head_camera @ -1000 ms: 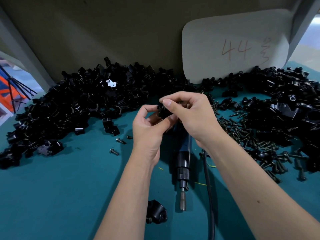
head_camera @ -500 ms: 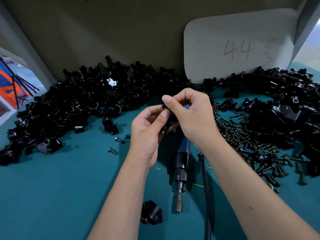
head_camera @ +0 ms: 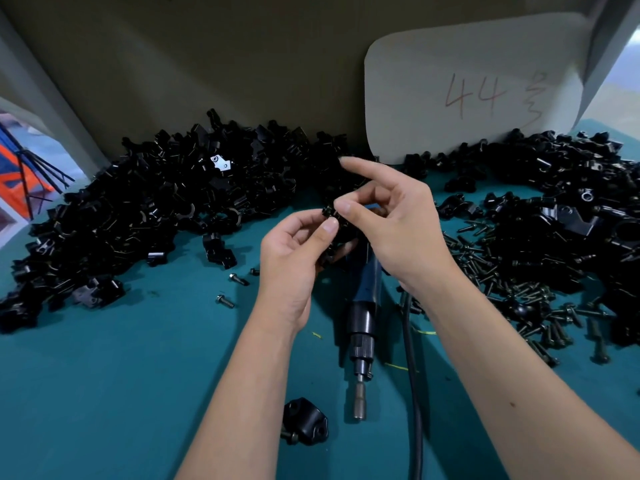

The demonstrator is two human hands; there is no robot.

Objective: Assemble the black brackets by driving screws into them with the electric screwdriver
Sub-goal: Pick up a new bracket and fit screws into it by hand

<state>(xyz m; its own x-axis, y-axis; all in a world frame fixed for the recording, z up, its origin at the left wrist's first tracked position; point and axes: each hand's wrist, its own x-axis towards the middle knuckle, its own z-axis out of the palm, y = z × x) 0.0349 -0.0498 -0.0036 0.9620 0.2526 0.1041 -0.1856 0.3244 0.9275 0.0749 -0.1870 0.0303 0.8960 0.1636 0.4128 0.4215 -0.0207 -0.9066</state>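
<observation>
Both hands mid-table above the electric screwdriver (head_camera: 363,327): left hand (head_camera: 294,258) & right hand (head_camera: 398,223) pinch a small black bracket (head_camera: 333,221) w/ thumb + fingertips, right index lifted; prob. light, rigid, smooth, so grip flat sides near screw hole.

Single head-worn view, forward and down, close over teal table (head_camera: 104,393)

A small black bracket (head_camera: 333,220) is held above the screwdriver (head_camera: 362,313), which lies flat, bit toward the viewer. Bracket heaps (head_camera: 156,216) lie left and right of it, loose screws (head_camera: 502,271) right, one assembled bracket (head_camera: 306,426) beside its tip.
</observation>
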